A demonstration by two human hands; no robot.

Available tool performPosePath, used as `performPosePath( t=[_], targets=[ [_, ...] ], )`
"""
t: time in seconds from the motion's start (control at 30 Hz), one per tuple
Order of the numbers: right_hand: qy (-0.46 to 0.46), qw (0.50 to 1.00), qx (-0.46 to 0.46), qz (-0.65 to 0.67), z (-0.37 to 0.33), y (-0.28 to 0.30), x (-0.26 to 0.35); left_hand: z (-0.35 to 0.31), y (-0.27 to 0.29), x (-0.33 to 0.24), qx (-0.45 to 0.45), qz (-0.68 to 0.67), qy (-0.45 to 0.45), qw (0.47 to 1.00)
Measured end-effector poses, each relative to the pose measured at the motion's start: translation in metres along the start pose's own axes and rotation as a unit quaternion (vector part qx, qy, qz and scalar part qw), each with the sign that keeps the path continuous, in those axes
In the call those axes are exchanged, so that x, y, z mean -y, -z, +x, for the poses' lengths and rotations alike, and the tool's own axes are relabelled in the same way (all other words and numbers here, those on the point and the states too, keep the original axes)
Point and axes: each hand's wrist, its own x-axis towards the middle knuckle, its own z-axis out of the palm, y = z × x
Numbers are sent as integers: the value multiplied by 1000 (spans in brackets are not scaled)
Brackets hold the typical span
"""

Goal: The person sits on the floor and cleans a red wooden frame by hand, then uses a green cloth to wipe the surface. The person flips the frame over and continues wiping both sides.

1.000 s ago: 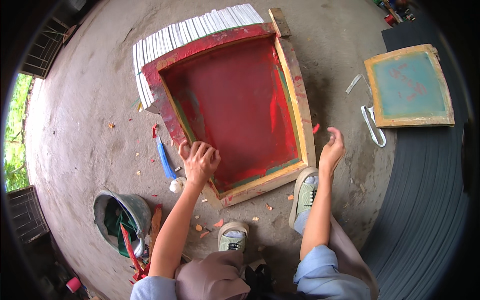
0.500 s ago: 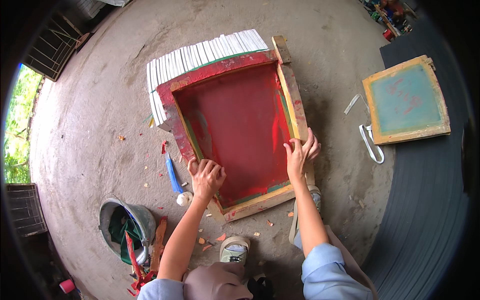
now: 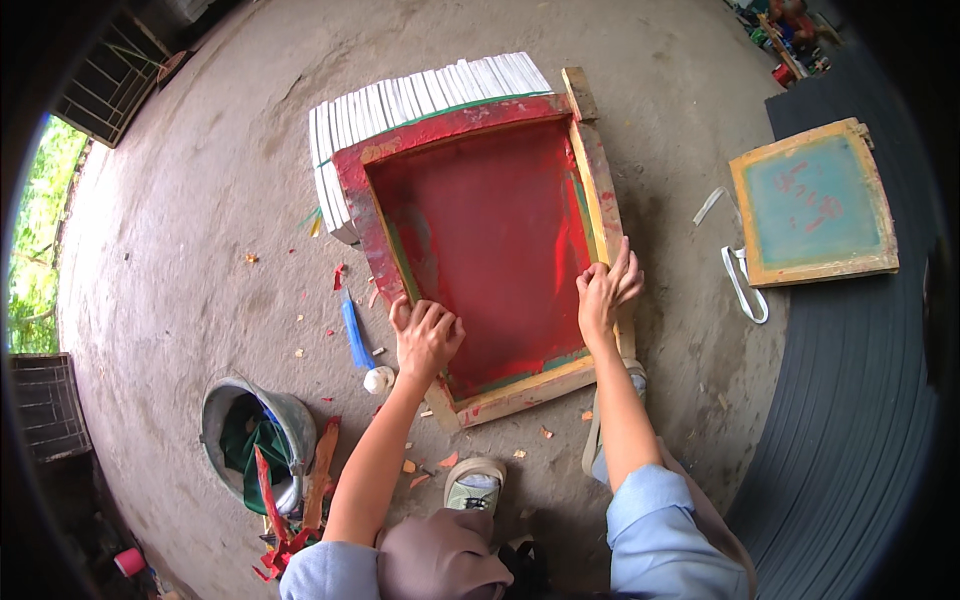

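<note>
A wooden screen printing frame (image 3: 520, 403), its mesh smeared with red ink, tilts up with its far end against a bundle of white strips (image 3: 420, 98). My left hand (image 3: 428, 338) closes over the near part of its left rail, fingers curled toward the mesh. Opposite it, my right hand (image 3: 607, 305) grips the right rail, with its thumb on the inner side and its fingers bent around the outside. The fingertips on the outer side are partly hidden.
A grey bucket (image 3: 212, 415) holding dark green cloth stands near left, with red-stained scraps beside it. A blue-handled tool (image 3: 354, 332) lies left of the frame. At right, another screen (image 3: 755, 265) rests partly on dark ribbed sheeting (image 3: 835, 400). My shoe (image 3: 472, 488) is close in front.
The whole view has shifted slightly, the frame now sitting a little farther right and up. Both hands stay on its rails; my right fingers have shifted a little on theirs.
</note>
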Motion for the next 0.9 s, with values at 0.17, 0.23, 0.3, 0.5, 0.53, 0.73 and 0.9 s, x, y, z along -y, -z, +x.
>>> performPosePath(
  t=[0.17,0.23,0.3,0.5,0.53,0.73,0.9],
  targets=[
    [72,994,-83,-29,-22,-7,-31,4,0,-1,5,-5,-3,1000],
    [66,993,-93,-3,-40,2,-32,1,1,2,10,3,-6,1000],
    [11,995,-98,1,-54,8,-36,0,2,1,12,2,-3,1000],
    [-83,988,-97,86,-65,27,-57,3,1,-3,4,0,-5,1000],
    [-84,987,-96,94,-62,30,-56,2,1,-2,10,2,-2,1000],
    [-73,966,-59,239,-69,58,-29,1,2,-3,30,22,4,999],
    [-46,980,123,150,-135,50,-28,3,-1,-4,15,19,-5,1000]
  ],
)
